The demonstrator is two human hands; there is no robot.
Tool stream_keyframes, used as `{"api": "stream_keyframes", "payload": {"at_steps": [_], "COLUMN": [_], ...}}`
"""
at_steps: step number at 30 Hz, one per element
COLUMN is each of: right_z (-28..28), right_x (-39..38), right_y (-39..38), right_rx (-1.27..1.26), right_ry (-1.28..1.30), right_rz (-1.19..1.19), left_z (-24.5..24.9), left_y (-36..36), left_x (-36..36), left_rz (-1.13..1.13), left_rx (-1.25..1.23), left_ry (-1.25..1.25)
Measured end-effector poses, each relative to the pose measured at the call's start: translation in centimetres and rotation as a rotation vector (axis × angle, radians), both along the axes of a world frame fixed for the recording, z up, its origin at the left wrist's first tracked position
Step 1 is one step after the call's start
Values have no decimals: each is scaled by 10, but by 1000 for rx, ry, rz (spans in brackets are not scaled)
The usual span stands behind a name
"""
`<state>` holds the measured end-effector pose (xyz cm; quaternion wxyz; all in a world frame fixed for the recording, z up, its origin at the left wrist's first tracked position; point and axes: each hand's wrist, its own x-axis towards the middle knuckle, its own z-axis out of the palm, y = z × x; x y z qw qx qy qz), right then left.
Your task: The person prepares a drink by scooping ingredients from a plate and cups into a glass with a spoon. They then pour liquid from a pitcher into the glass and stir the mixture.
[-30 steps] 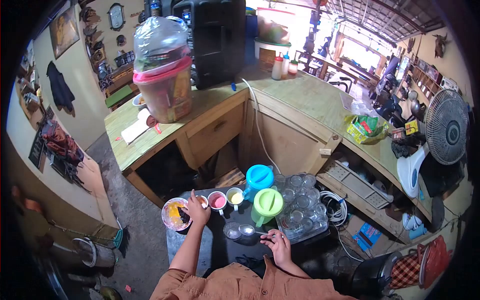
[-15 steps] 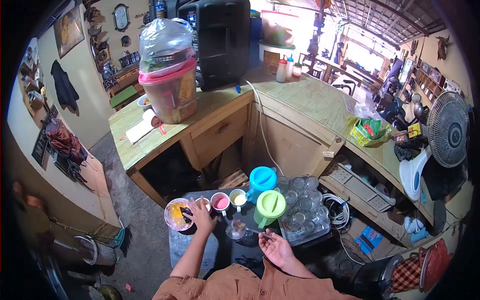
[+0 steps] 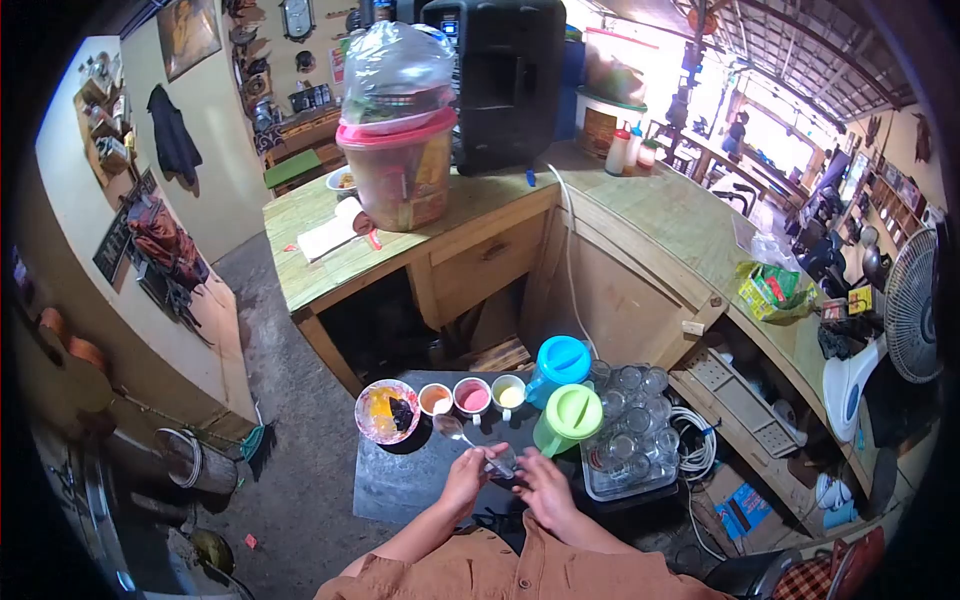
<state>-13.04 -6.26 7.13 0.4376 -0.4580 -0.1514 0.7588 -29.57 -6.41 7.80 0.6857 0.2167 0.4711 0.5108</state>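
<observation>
My left hand (image 3: pixel 468 482) is closed around the handle of a metal spoon (image 3: pixel 448 427), whose bowl points up and left. Between my hands is a small clear glass (image 3: pixel 504 463), partly covered by fingers. The curved fingers of my right hand (image 3: pixel 546 492) meet the glass's right side; how firmly they grip is hard to see. Just beyond the spoon stand a cup with orange-brown rim (image 3: pixel 435 399), a cup of pink contents (image 3: pixel 471 396) and a cup of pale yellow contents (image 3: pixel 508 391). A patterned bowl (image 3: pixel 366 424) on the left holds orange and black pieces.
A green lidded pitcher (image 3: pixel 570 412) and a blue pitcher (image 3: pixel 560 364) stand right of the cups. Beside them, a tray (image 3: pixel 630 490) carries several upturned glasses. A wooden counter (image 3: pixel 480 225) rises beyond the dark table (image 3: pixel 385 490), with a pink-lidded tub (image 3: pixel 400 180) on it.
My left hand has left the bowl and come beside my right hand. The spoon has come out of the glass, its bowl now up and left. The camera view has shifted.
</observation>
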Motion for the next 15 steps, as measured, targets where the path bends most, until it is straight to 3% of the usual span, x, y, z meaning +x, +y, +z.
{"api": "stream_keyframes", "payload": {"at_steps": [1, 4, 6, 9, 10, 15], "right_z": [-24, -57, -63, -66, -40, -27], "right_x": [3, 28, 30, 46, 45, 47], "right_y": [4, 33, 50, 67, 69, 77], "right_rx": [66, -48, -397, -238, -220, -219], "right_ry": [-190, -255, -288, -218, -136, 13], "right_rz": [-123, -120, -184, -50, -19, -78], "left_z": [-1, -5, -9, -16, -17, -22], "left_y": [-1, -10, -16, -22, -24, -26], "left_x": [-5, -27, -37, -48, -49, -46], "left_rz": [13, 102, 157, 201, 196, 175], "left_rx": [-1, 23, -15, -20, -18, -83], "left_ry": [-1, 52, 88, 103, 120, 137]}}
